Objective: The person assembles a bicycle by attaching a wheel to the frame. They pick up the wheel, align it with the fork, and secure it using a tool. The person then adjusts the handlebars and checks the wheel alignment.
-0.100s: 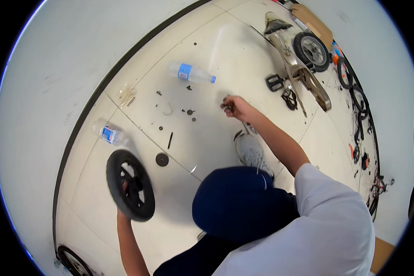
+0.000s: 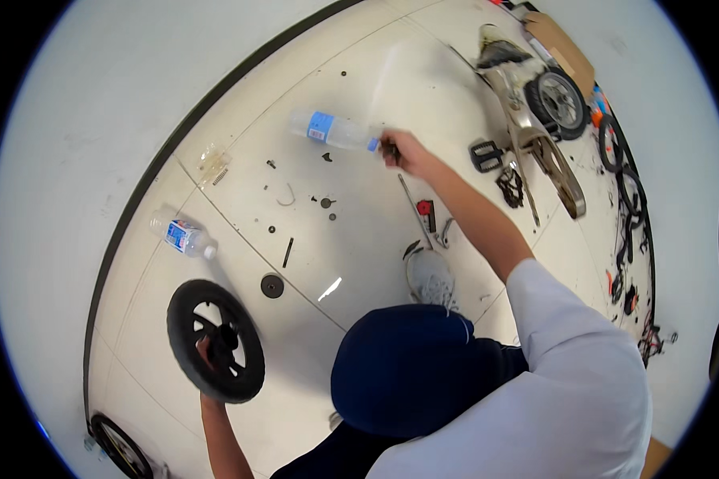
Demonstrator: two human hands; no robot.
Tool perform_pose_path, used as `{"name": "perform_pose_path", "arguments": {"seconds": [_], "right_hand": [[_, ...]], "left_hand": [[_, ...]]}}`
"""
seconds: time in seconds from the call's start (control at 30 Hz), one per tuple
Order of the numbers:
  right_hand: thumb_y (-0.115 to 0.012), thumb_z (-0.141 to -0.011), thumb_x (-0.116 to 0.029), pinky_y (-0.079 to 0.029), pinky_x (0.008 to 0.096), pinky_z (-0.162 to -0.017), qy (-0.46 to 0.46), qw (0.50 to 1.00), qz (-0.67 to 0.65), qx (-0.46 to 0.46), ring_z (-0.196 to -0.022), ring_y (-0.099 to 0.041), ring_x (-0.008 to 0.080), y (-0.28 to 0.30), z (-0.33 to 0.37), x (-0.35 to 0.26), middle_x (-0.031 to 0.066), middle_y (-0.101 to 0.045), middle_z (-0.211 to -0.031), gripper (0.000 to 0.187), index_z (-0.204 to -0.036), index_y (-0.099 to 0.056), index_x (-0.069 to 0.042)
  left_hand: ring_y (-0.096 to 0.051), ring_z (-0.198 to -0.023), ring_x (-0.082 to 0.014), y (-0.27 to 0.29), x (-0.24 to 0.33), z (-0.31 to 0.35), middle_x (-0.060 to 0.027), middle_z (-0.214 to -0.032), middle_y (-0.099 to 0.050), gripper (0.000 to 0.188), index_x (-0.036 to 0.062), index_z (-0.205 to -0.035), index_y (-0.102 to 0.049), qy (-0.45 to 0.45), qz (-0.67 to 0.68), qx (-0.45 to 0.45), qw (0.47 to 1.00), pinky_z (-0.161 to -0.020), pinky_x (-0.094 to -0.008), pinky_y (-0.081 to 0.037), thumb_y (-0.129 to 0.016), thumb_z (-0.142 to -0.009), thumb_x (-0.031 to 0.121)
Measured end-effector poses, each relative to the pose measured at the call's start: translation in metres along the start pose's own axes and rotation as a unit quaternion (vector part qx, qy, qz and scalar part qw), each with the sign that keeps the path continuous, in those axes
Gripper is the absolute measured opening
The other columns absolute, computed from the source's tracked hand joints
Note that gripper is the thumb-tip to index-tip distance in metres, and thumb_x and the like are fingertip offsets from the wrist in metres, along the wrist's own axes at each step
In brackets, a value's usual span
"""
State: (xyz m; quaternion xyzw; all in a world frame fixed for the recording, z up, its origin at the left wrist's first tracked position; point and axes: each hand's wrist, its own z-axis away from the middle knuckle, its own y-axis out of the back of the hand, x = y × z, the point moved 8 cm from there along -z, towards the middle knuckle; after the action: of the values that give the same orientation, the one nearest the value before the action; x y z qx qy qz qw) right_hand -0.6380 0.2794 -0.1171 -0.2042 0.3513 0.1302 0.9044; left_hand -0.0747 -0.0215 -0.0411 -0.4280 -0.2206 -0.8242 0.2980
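My left hand (image 2: 205,351) grips a small black wheel (image 2: 253,351) with a fat tyre and spokes; my fingers show between the spokes, and the rest of the hand is behind the wheel. My right hand (image 2: 408,153) is stretched out, fingers closed around something small and dark that I cannot make out. It is beside the blue cap of a clear plastic bottle (image 2: 339,132) lying on its side; whether they touch I cannot tell. Below the right forearm lie a red and black part (image 2: 426,211) and a thin rod (image 2: 410,198), close to my shoe (image 2: 430,275).
Small dark parts (image 2: 327,203), a black disc (image 2: 272,286) and a second bottle (image 2: 184,236) lie on the pale floor. A metal frame with a wheel (image 2: 558,102) and a pedal (image 2: 486,156) lies far right. Black loops and parts (image 2: 629,195) line the right wall.
My right hand has moved up and slightly right, to the bottle's cap. The wheel in my left hand has shifted left and down and turned more face-on. The view has shifted slightly.
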Motion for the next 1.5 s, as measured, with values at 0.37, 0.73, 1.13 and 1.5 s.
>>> {"name": "perform_pose_path", "arguments": {"seconds": [0.37, 0.73, 1.13, 1.5], "right_hand": [[-0.030, -0.097, -0.048, -0.043, 0.0439, -0.102, -0.029, 0.938, -0.287, -0.195, -0.113, -0.054, 0.0381, -0.029, -0.120, -0.094, 0.0296, -0.051, -0.122, 0.073, -0.126, -0.041, 0.019], [-0.031, -0.098, -0.045, -0.042, 0.0454, -0.105, -0.041, 0.949, -0.252, -0.185, -0.118, -0.051, 0.0404, -0.013, -0.132, -0.096, 0.0325, -0.048, -0.127, 0.073, -0.129, -0.036, 0.020], [-0.035, -0.080, 0.013, -0.044, 0.0431, -0.107, 0.024, 0.962, -0.163, -0.219, -0.118, -0.052, 0.0411, 0.013, -0.133, -0.100, 0.0307, -0.052, -0.123, 0.047, -0.127, -0.041, 0.017], [-0.040, -0.088, 0.001, -0.045, 0.0361, -0.103, 0.012, 0.964, -0.213, -0.160, -0.113, -0.056, 0.0330, 0.035, -0.050, -0.056, 0.0250, -0.056, -0.118, 0.035, -0.120, -0.049, 0.012]], "left_hand": [[-0.055, -0.063, -0.0138, -0.052, 0.004, 0.068, -0.0020, -0.073, -0.061, 0.034, 0.0094, -0.097, -0.061, 0.233, 0.105, 0.111, 0.960, -0.057, -0.0281, -0.045, -0.049, -0.094, 0.041], [-0.056, -0.064, -0.0131, -0.073, 0.007, 0.064, -0.0018, -0.075, -0.061, 0.032, 0.0093, -0.097, -0.061, 0.268, 0.088, 0.123, 0.951, -0.058, -0.0282, -0.045, -0.051, -0.093, 0.039], [-0.056, -0.066, -0.0124, -0.092, 0.020, 0.072, -0.0016, -0.078, -0.061, 0.030, 0.0092, -0.097, -0.060, 0.257, 0.067, 0.107, 0.958, -0.060, -0.0283, -0.045, -0.054, -0.093, 0.038], [-0.056, -0.068, -0.0116, -0.108, 0.048, 0.042, -0.0014, -0.080, -0.061, 0.028, 0.0091, -0.097, -0.060, 0.181, 0.044, 0.050, 0.981, -0.061, -0.0283, -0.045, -0.056, -0.093, 0.037]]}}
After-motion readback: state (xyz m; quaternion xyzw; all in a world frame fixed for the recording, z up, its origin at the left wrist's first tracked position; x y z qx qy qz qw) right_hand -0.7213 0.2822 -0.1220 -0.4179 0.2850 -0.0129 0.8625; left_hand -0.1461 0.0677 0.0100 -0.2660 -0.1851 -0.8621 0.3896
